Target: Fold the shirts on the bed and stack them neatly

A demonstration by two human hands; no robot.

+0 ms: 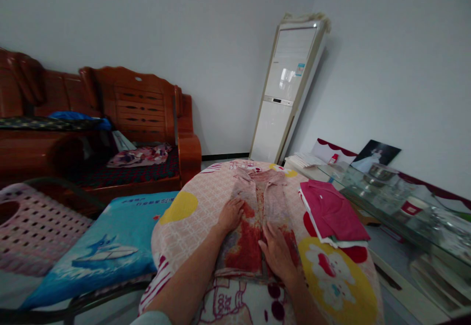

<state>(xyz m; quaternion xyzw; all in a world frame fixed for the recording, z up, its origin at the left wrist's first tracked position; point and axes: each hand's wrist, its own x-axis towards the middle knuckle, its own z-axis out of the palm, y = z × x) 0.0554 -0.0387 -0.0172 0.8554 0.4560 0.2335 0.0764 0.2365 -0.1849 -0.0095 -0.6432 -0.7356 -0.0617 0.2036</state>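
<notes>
Left hand [232,214] lies flat, gripping nothing, on the shirt [246,251]'s left half, seemingly steadying it | right hand [276,252] spread on its right half | shirt atop patterned cloth [187,246] | folded pink garment [333,212] right of shirt, apparently leaving room | shirt's sleeves indiscernible, underside hidden

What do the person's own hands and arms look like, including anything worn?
The left hand and right hand are bare, without gloves, and no watch or bracelet shows. A pale grey-blue sleeve shows on the left forearm; none shows on the right forearm.
</notes>
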